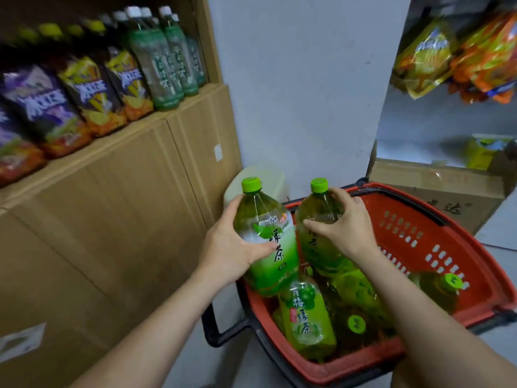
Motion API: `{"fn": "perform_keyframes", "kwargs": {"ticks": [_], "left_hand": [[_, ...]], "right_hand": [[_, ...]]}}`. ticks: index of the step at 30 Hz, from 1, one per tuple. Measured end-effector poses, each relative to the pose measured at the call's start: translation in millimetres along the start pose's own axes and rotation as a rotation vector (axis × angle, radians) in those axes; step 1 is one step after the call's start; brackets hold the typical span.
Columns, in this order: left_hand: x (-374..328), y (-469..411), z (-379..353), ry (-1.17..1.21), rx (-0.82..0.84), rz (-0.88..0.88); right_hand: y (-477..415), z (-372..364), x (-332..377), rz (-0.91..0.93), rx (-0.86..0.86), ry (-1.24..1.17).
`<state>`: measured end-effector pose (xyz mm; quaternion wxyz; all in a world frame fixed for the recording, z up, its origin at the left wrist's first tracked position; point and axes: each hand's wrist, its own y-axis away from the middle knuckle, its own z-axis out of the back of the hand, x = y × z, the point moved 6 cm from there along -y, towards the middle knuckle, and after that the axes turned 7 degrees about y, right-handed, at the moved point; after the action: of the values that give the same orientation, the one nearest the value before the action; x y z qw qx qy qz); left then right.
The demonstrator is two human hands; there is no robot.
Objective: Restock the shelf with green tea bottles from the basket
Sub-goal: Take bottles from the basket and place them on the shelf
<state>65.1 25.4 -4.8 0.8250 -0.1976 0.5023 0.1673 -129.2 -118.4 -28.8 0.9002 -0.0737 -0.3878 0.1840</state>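
Your left grip (232, 247) wraps the upper body of one green tea bottle (275, 256), thumb across the label and fingers curled round behind. Your right grip (347, 231) pinches the shoulder of a second bottle (316, 247) from above and the right, fingers curled round it just under the cap. Both bottles stand nearly upright with their caps up, tipped a little away from you. They are side by side, touching or very nearly, over the near-left part of the red basket (405, 233). More bottles (307, 312) lie on their sides inside it.

The relation your next move turns on is that the shelf (195, 99) lies up and to the left of both grips. A row of pale green bottles (156, 65) stands at its right end. The left grip's bottle is the nearer one, with nothing between it and the shelf edge, so I judge that it should travel first. The right one would have to pass the space it now fills.

Keep each long axis vertical as you carry, so the base can land flat. The shelf is blurred here, so I cannot tell how much room is free beside or in front of that row.
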Motion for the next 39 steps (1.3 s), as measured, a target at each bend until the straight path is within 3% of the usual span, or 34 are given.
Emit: {"fn": "perform_keyframes", "kwargs": {"ticks": [4, 8, 12, 17, 21, 25, 30, 33, 39], "left_hand": [[-42.7, 38.4, 78.5, 0.177, -0.196, -0.115], [-75.2, 94.8, 173.3, 0.260, -0.418, -0.220], [-88.7, 156.5, 282.8, 0.062, -0.647, -0.276], [-71.6, 218.5, 405.3, -0.211, -0.938, -0.170], [-49.5, 245.3, 468.3, -0.316, -1.101, -0.090], [-24.0, 250.3, 510.9, -0.376, -1.153, -0.040], [-11.1, 237.1, 534.4, -0.401, -1.088, -0.040], [-3.0, 220.2, 545.0, -0.492, -1.020, 0.074], [12.9, 190.6, 561.7, -0.455, -0.995, 0.115]], "right_hand": [[23.3, 42.6, 84.6, 0.130, -0.127, -0.299], [63.3, 53.4, 186.2, 0.169, -0.056, -0.642], [101.2, 23.9, 292.1, 0.211, 0.156, -0.956], [151.9, -40.4, 419.1, 0.331, 0.361, -1.090], [178.4, -95.2, 494.6, 0.426, 0.446, -1.039], [185.8, -125.4, 543.5, 0.461, 0.532, -1.056], [191.4, -163.0, 575.2, 0.642, 0.521, -0.790], [180.0, -178.6, 577.1, 0.646, 0.466, -0.446], [174.2, -203.8, 590.8, 0.575, 0.462, -0.409]]}}
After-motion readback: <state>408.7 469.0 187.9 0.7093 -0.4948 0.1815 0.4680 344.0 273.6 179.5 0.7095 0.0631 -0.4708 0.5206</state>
